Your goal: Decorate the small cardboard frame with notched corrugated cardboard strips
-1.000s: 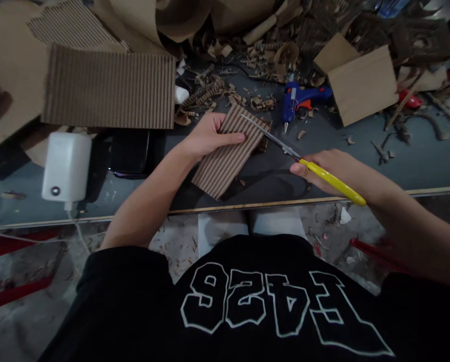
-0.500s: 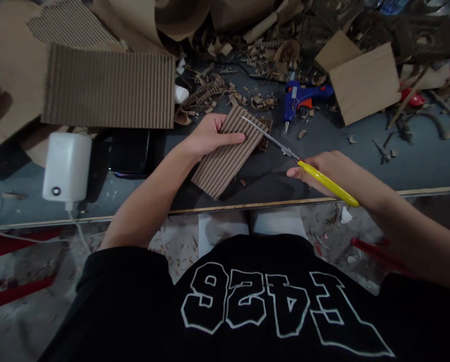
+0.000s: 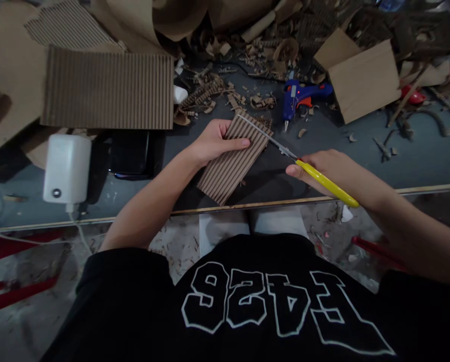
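My left hand (image 3: 219, 142) grips a piece of corrugated cardboard (image 3: 230, 171), thumb on its ribbed face and fingers hidden beneath. The piece is tilted above the front of the table. My right hand (image 3: 321, 171) is closed around yellow-handled scissors (image 3: 325, 183), their blades pointing to the upper left. One blade lies across the upper end of the cardboard; the other is hidden behind it. Just beyond that end, a small dark strip of corrugated scrap shows. A blue glue gun (image 3: 294, 98) with an orange trigger rests on the table behind the scissors.
A large ribbed cardboard sheet (image 3: 109, 90) lies at the left, near a black phone-like object (image 3: 129, 153) and a white charger (image 3: 67, 168) with a cable. Cardboard scraps (image 3: 205, 93) litter the back. A flat cardboard piece (image 3: 364, 83) sits at the right. The table's edge (image 3: 277, 202) runs in front.
My left hand and the cardboard have shifted slightly right and toward me. The scissor blades now reach farther over the cardboard's upper end; my right hand has hardly moved.
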A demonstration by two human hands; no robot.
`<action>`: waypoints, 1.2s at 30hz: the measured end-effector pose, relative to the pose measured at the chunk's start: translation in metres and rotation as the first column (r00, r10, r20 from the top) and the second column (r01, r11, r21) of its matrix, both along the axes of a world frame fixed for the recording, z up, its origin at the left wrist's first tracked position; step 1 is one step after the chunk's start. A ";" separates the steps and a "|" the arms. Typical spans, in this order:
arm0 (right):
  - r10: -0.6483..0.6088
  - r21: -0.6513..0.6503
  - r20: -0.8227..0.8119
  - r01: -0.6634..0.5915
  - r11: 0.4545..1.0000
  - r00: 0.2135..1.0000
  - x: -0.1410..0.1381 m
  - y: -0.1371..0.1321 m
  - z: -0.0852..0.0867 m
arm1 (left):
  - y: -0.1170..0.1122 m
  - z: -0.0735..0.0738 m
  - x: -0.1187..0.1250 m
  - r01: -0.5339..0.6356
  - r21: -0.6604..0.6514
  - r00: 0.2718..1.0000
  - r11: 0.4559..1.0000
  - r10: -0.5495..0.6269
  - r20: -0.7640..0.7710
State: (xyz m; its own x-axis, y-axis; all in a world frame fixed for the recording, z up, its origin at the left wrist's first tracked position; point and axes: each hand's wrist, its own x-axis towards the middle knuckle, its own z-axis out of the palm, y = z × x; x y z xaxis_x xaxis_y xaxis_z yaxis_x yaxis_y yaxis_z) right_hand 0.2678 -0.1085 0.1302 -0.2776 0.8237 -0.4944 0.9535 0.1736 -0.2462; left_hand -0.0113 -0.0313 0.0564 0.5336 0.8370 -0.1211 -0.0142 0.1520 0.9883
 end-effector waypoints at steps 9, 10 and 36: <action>-0.022 0.003 0.122 0.021 1.000 0.992 -0.012 -0.006 0.015 | 0.004 -0.008 -0.002 0.030 0.059 0.999 0.998 -0.031 0.015; -0.023 0.001 0.122 0.023 1.000 0.992 -0.013 -0.007 0.015 | 0.005 -0.009 -0.003 0.029 0.066 0.999 0.997 -0.030 0.013; -0.026 0.042 0.124 0.021 0.999 0.992 -0.020 0.007 -0.002 | -0.005 0.001 0.004 0.001 -0.111 0.999 0.994 -0.005 -0.040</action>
